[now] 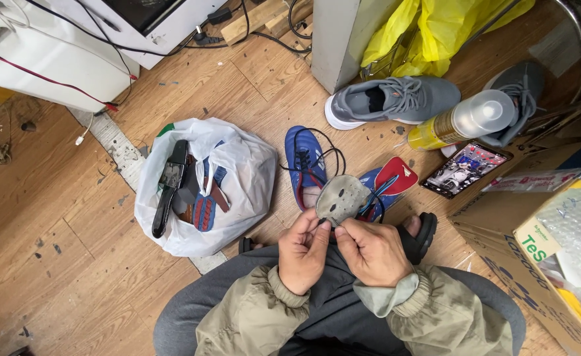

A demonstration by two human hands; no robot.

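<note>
My left hand [304, 252] and my right hand [371, 252] together pinch the near edge of a worn grey insole [338, 196], held up over my lap. Just beyond it, a blue sports shoe [304, 161] with loose black laces lies on the wooden floor. A second blue shoe with a red and white part [391, 180] lies partly behind the insole. Both sleeves are olive with ribbed cuffs.
A white plastic bag [244, 171] holding shoes sits at left. A grey sneaker [393, 99], a spray can [462, 118], a phone [464, 169] and a cardboard box [501, 257] stand at right. Cables and a white appliance [46, 53] are at the far left.
</note>
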